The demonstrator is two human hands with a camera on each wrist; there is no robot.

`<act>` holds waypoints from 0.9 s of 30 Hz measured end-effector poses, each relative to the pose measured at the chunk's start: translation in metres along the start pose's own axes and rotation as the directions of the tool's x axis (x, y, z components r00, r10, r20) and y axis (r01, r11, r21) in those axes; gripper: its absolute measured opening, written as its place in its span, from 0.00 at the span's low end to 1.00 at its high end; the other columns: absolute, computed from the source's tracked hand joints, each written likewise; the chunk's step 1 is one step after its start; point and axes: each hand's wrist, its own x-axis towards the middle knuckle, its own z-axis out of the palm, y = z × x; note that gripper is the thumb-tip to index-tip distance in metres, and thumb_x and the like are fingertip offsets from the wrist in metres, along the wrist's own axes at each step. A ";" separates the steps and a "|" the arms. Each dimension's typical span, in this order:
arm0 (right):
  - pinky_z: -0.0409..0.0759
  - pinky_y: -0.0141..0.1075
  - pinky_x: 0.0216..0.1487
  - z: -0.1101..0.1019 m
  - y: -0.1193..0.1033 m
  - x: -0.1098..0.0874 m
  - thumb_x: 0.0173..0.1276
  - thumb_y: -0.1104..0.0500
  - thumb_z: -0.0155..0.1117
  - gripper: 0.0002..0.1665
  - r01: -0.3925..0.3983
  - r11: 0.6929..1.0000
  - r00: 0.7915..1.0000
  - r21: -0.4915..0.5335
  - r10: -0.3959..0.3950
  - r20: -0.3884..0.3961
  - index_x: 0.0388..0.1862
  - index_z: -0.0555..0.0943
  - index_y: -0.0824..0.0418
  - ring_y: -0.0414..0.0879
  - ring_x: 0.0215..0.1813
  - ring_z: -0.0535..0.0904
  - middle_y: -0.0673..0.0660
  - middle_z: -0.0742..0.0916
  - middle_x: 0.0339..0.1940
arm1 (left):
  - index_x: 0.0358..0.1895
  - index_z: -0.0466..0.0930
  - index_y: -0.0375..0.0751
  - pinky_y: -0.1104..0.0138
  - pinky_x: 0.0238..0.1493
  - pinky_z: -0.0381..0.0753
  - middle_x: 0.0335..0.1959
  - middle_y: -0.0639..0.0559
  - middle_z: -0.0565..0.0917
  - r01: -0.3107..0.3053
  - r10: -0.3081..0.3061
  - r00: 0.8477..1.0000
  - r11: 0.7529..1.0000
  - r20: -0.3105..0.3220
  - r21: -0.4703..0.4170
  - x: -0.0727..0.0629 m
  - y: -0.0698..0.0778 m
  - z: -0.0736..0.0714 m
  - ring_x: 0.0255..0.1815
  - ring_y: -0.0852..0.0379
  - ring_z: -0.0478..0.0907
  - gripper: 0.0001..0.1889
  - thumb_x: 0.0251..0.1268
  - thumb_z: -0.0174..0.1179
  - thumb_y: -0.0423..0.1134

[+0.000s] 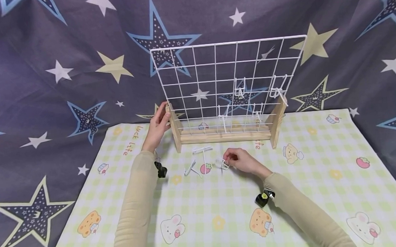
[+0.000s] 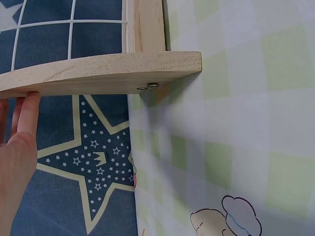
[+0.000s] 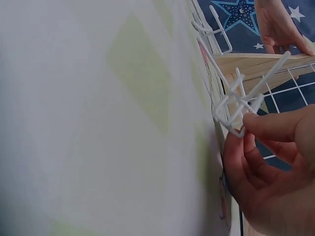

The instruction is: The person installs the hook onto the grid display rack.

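Note:
A white wire grid rack (image 1: pixel 216 81) stands upright on a wooden base (image 1: pixel 224 137) with two side posts. My left hand (image 1: pixel 158 125) rests its fingertips against the outer face of the left wooden post (image 2: pixel 113 73). Low over the cloth in front of the rack, my right hand (image 1: pixel 242 161) pinches a white wire hook (image 3: pixel 238 105) between thumb and fingers. To its left on the cloth lie two more white hooks, one long-stemmed hook (image 1: pixel 204 159) and one smaller hook (image 1: pixel 191 169). Several hooks, among them a right-hand hook (image 1: pixel 277 90), hang on the grid.
A checked tablecloth (image 1: pixel 203 214) with printed cartoon figures covers the table. Behind the rack hangs a dark star-patterned curtain (image 1: pixel 87 36). Black wrist cameras sit on both sleeved forearms, one being the right camera (image 1: pixel 264 197).

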 end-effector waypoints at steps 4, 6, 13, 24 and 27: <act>0.75 0.33 0.35 0.001 0.000 -0.001 0.62 0.76 0.58 0.05 -0.009 0.999 1.000 0.037 0.010 -0.017 0.35 0.77 0.69 0.44 0.32 0.74 0.57 0.81 0.28 | 0.77 0.51 0.51 0.49 0.62 0.69 0.75 0.40 0.55 0.001 -0.001 1.000 1.000 -0.009 0.003 0.006 -0.012 -0.004 0.70 0.42 0.59 0.30 0.76 0.47 0.41; 0.75 0.32 0.34 0.002 -0.001 -0.002 0.63 0.75 0.58 0.04 -0.030 0.998 0.999 0.054 0.032 -0.029 0.35 0.77 0.69 0.44 0.31 0.74 0.57 0.80 0.27 | 0.77 0.52 0.52 0.50 0.61 0.70 0.75 0.42 0.56 -0.002 0.003 1.000 1.000 -0.014 0.009 0.008 -0.017 -0.006 0.70 0.43 0.60 0.30 0.76 0.47 0.42; 0.80 0.37 0.36 0.006 -0.003 -0.002 0.63 0.75 0.60 0.05 -0.084 0.984 0.993 0.158 0.096 -0.071 0.39 0.77 0.75 0.55 0.34 0.78 0.63 0.82 0.30 | 0.77 0.51 0.52 0.50 0.61 0.71 0.75 0.43 0.55 -0.017 0.018 1.000 0.999 -0.014 0.032 0.009 -0.021 -0.007 0.70 0.43 0.59 0.31 0.75 0.48 0.46; 0.84 0.41 0.41 0.009 -0.021 -0.003 0.62 0.74 0.60 0.09 -0.098 0.955 0.985 0.281 0.133 -0.106 0.42 0.76 0.74 0.56 0.37 0.82 0.65 0.84 0.34 | 0.78 0.49 0.46 0.48 0.62 0.69 0.77 0.43 0.51 0.008 -0.008 1.000 1.000 0.002 0.030 -0.001 0.002 0.001 0.72 0.43 0.57 0.30 0.77 0.46 0.41; 0.83 0.39 0.41 0.012 -0.022 -0.002 0.62 0.75 0.59 0.09 -0.088 0.946 0.984 0.313 0.131 -0.119 0.42 0.75 0.76 0.58 0.39 0.83 0.67 0.84 0.35 | 0.78 0.49 0.46 0.48 0.62 0.69 0.76 0.43 0.51 0.002 -0.002 1.000 1.000 0.003 0.027 -0.001 0.002 0.001 0.71 0.43 0.57 0.30 0.77 0.47 0.41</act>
